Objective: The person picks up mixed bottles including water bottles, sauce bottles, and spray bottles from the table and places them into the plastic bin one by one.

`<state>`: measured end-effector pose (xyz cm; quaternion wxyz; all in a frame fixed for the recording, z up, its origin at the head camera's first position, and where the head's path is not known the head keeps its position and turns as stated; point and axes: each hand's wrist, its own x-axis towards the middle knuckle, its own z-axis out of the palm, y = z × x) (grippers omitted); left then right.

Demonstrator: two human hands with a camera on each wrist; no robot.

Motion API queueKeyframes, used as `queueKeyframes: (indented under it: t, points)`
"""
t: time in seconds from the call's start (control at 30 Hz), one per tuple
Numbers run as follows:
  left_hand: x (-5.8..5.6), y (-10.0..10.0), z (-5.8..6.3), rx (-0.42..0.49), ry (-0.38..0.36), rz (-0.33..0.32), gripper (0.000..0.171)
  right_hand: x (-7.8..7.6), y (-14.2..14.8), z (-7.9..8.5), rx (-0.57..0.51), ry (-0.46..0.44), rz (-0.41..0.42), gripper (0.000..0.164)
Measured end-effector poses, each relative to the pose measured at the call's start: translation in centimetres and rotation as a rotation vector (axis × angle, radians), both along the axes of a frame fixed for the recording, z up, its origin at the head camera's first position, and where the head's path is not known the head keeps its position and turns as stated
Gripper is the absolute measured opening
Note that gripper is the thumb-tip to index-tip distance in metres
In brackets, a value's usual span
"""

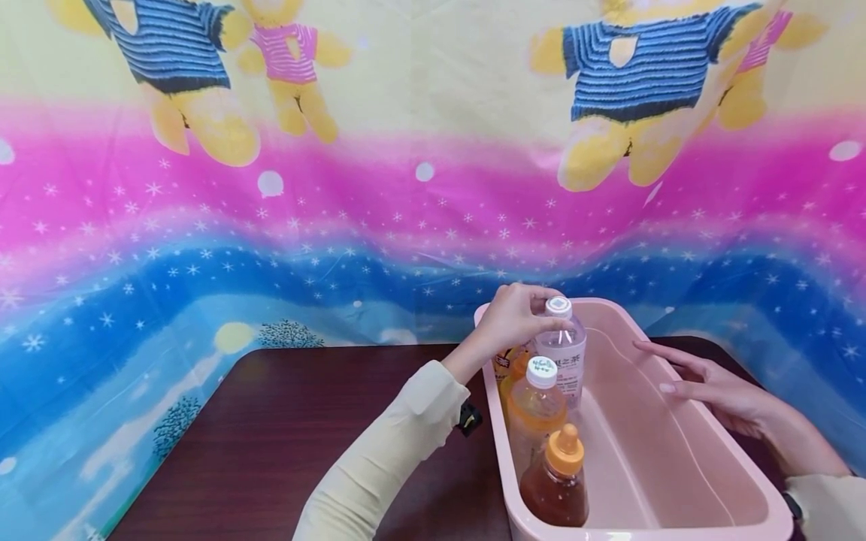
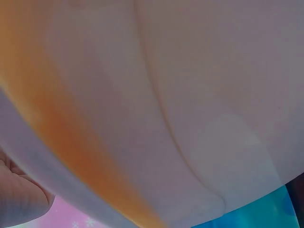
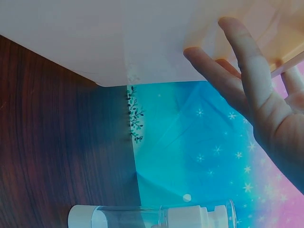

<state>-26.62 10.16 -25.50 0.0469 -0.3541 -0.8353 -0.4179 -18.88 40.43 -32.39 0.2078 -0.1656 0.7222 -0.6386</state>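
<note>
My left hand [image 1: 517,319] reaches over the near-left rim and pinches a clear bottle [image 1: 564,346] by its white-capped neck. That bottle stands upright inside a pink plastic bin [image 1: 676,451]. In front of it are a white-capped bottle with an orange band [image 1: 537,409] and a brown bottle with an orange nozzle cap [image 1: 558,481]. A yellow bottle [image 1: 510,368] shows partly behind them, along the left wall. My right hand [image 1: 717,391] holds the bin's right rim, thumb inside, fingers [image 3: 213,76] against the outer wall. The left wrist view shows mostly blurred bin wall [image 2: 213,95].
The bin sits at the right of a dark wooden table [image 1: 304,436]. A printed curtain [image 1: 406,210] hangs around the table's back and sides. In the right wrist view, a clear container with white ends [image 3: 190,217] appears beside the bin.
</note>
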Motion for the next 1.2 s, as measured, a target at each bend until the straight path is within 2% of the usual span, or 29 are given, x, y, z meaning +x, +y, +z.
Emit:
queueKeyframes:
  t: [0.2,0.37,0.6,0.97,1.2]
  points:
    - [-0.3,0.5,-0.4,-0.053,-0.039,0.011,0.043,-0.2,0.3,-0.3,-0.057,0.042,0.069,0.055]
    - [-0.3,0.8,-0.7,-0.067,-0.086,0.013,0.043,-0.3,0.4,-0.5,-0.047,0.031,0.042,0.054]
    - [-0.4,0.9,-0.9,-0.082,-0.074,-0.02,0.043,-0.2,0.2,-0.5,-0.018,0.026,0.007,0.053]
    - [-0.5,1.1,-1.3,-0.069,-0.124,-0.046,0.032,-0.1,0.1,-0.3,-0.031,0.006,0.016,0.053]
    - [-0.6,1.6,-1.6,-0.147,-0.089,-0.028,0.03,-0.1,0.2,-0.5,-0.04,0.033,0.025,0.054]
